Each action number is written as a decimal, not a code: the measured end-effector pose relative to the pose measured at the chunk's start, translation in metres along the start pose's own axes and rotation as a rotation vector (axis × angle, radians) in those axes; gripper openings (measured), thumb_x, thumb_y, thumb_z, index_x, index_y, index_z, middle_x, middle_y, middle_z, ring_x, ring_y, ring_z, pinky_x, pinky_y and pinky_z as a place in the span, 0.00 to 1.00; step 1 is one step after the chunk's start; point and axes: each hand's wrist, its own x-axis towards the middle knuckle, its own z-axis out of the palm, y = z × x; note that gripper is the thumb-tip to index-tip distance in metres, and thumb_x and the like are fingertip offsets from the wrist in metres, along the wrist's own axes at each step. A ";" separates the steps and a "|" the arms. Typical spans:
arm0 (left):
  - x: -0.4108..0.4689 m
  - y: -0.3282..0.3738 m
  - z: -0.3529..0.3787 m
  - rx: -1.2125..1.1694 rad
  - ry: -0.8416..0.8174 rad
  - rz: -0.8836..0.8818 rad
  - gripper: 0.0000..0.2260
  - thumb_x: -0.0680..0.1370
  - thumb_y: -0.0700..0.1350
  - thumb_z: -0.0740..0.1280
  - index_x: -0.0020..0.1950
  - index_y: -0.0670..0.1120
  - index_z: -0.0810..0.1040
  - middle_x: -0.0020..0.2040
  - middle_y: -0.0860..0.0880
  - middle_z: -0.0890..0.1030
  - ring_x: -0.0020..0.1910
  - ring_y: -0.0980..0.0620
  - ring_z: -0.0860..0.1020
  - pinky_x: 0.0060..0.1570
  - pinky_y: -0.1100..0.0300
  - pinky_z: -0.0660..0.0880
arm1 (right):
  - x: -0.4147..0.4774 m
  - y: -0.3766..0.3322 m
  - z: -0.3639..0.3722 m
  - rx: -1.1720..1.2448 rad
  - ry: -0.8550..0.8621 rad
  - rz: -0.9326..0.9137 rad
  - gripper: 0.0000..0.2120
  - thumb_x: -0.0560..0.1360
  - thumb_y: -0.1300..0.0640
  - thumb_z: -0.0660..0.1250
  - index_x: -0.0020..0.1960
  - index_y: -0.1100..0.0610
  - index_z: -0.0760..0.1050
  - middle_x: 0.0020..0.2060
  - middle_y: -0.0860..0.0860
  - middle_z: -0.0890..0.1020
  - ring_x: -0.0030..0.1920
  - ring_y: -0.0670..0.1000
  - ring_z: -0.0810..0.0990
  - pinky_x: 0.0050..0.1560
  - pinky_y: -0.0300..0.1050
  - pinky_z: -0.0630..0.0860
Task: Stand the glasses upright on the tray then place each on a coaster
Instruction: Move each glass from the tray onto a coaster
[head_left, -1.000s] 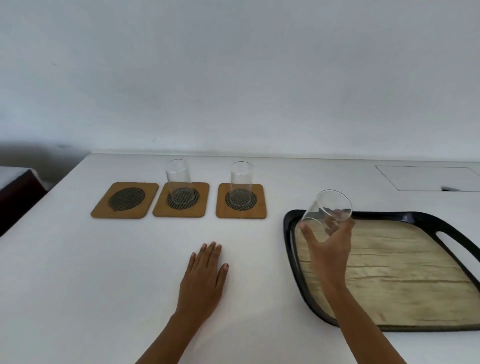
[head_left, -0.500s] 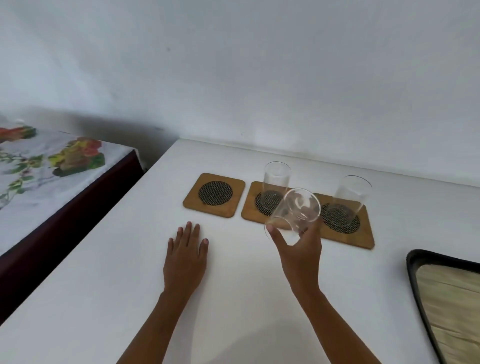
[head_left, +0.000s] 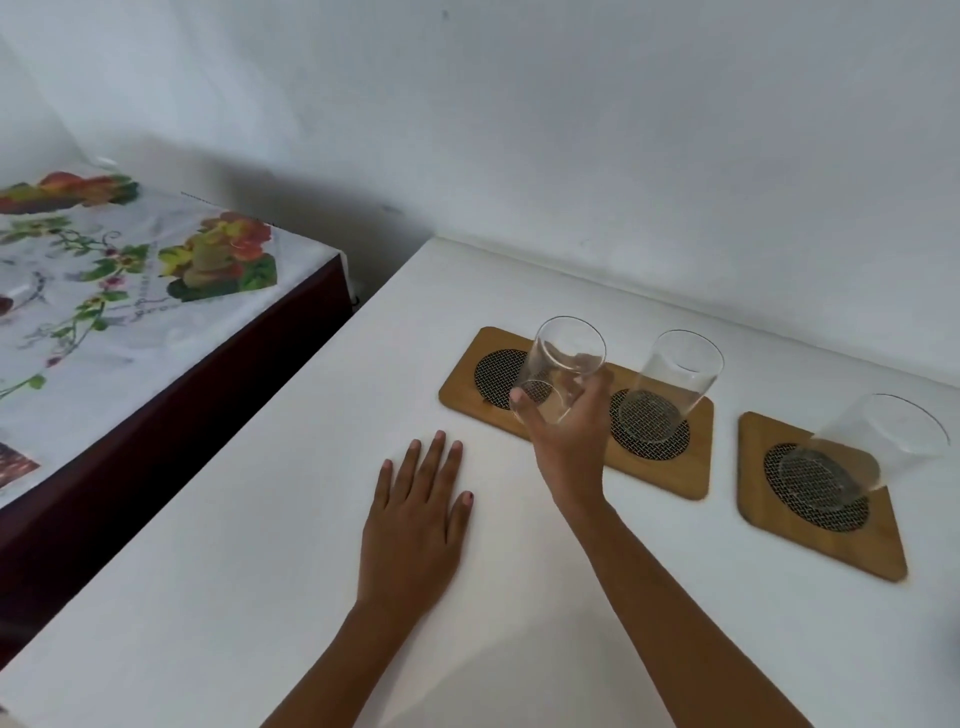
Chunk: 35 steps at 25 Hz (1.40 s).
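Observation:
My right hand (head_left: 569, 431) grips a clear glass (head_left: 563, 364) near its base and holds it upright, just above the near right part of the left wooden coaster (head_left: 480, 374). This coaster has a dark mesh circle and bears nothing. A second glass (head_left: 675, 387) stands on the middle coaster (head_left: 670, 467). A third glass (head_left: 878, 447) stands on the right coaster (head_left: 831, 540). My left hand (head_left: 415, 512) lies flat on the white table (head_left: 260, 571), palm down, fingers apart. The tray is out of view.
A lower surface with a floral cloth (head_left: 119, 291) and dark red side lies left of the table, across a narrow gap. The white wall (head_left: 571, 130) runs close behind the coasters. The table's left edge slants from far centre to near left.
My right hand carried the glass from over the tray leftward, past the two standing glasses, to above the left coaster. The view swung left, so the tray has left the frame. My left hand stayed flat.

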 end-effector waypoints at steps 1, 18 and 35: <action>0.000 -0.001 0.000 0.001 0.000 -0.001 0.24 0.81 0.56 0.45 0.77 0.51 0.55 0.77 0.51 0.57 0.76 0.50 0.51 0.72 0.49 0.50 | 0.007 0.004 0.007 -0.034 -0.014 -0.015 0.30 0.66 0.57 0.79 0.62 0.58 0.67 0.56 0.47 0.74 0.59 0.51 0.78 0.61 0.40 0.75; -0.001 0.000 0.000 -0.010 -0.020 -0.013 0.24 0.82 0.55 0.46 0.77 0.51 0.53 0.78 0.51 0.55 0.76 0.52 0.48 0.72 0.48 0.50 | 0.042 0.031 0.043 -0.290 -0.120 -0.062 0.34 0.69 0.49 0.75 0.69 0.60 0.64 0.62 0.54 0.74 0.62 0.53 0.72 0.57 0.47 0.73; -0.001 -0.001 0.002 -0.011 -0.004 -0.006 0.25 0.82 0.57 0.44 0.77 0.52 0.52 0.78 0.51 0.53 0.76 0.52 0.47 0.72 0.49 0.46 | 0.046 0.030 0.032 -0.318 -0.237 -0.037 0.43 0.68 0.45 0.75 0.73 0.60 0.58 0.68 0.57 0.69 0.67 0.54 0.68 0.62 0.46 0.70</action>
